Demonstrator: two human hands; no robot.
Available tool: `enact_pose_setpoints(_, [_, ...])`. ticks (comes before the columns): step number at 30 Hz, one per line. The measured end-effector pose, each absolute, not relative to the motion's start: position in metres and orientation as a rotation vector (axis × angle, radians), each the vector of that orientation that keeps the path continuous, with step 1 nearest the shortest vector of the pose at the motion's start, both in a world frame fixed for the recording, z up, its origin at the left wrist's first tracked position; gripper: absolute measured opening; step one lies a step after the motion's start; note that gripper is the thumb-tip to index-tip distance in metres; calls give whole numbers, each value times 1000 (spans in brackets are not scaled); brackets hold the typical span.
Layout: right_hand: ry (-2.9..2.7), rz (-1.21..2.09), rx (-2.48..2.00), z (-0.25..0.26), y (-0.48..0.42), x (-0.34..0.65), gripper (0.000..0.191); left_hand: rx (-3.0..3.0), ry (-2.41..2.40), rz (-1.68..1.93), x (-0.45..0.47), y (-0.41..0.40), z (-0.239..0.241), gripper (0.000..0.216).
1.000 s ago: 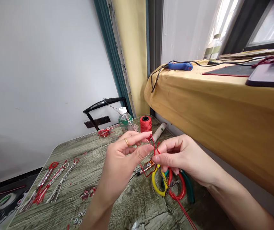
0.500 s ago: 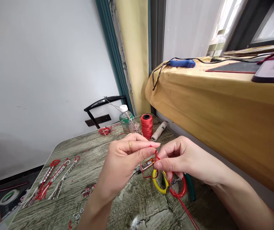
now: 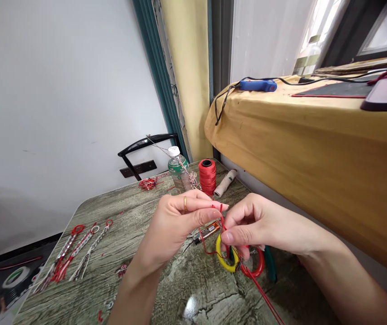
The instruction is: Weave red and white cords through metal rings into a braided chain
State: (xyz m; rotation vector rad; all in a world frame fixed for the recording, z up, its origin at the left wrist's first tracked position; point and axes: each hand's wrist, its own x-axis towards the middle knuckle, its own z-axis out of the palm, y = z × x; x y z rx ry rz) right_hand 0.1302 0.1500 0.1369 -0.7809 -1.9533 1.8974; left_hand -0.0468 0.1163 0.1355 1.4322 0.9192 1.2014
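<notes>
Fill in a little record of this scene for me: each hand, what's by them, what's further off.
Left hand: touching red cord
Right hand: pinching the red cord
Below right hand: yellow loop, red loop
Table back: bottle, red spool
Table left: three tassels
Yellow cloth: blue tool on top

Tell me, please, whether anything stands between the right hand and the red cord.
Nothing visible does: the right hand pinches the red cord, which runs up to the left hand with no object between. The yellow ring shows lower down, beside the right hand's fingers.
</notes>
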Motion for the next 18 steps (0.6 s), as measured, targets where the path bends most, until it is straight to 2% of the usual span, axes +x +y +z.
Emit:
enact_pose_setpoints(7, [-1977, 1891, -799, 138, 149, 130, 23, 1446, 925, 1182, -45, 114, 136, 13])
enact_pose_setpoints(11, [-2006, 1884, -664, 138, 150, 132, 19, 1484, 956, 1277, -41, 111, 141, 12])
enact_pose_setpoints(18, [-2256, 1603, -438, 141, 152, 142, 19, 1681, 990, 1516, -19, 91, 196, 10])
